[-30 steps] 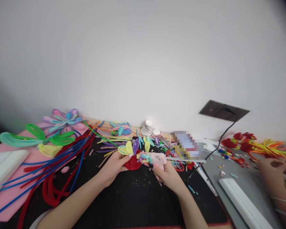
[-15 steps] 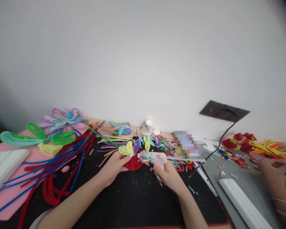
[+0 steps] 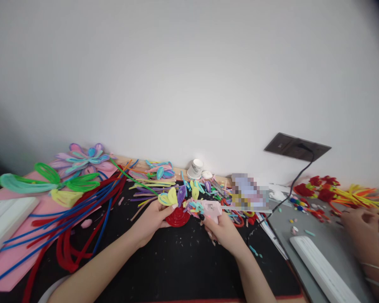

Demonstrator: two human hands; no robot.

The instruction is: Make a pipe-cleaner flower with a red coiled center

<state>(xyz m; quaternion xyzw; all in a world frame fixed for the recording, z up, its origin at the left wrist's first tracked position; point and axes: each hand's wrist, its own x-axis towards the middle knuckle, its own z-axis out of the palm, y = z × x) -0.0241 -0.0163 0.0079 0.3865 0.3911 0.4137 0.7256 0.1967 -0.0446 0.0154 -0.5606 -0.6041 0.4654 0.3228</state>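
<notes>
Spreading nearest, the red-edged black mat [image 3: 180,269] gives room between the forearms [image 3: 97,261]; fingers of the left hand [image 3: 150,221] grip a red disc [image 3: 178,218], yellow and purple petals [image 3: 172,196] at its far rim; fingers of the right hand [image 3: 220,230] wrap round a pink glue gun [image 3: 212,207] beside it; craft strips [image 3: 154,183] crowd the mat's far edge.

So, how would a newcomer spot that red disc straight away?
Find the black mat in front of the pale wall. Near its far middle, the left hand holds the red disc, just left of the pink tool in the right hand. Its broad, round shape sets it apart from the long red strips and nearby looped petals.
</notes>
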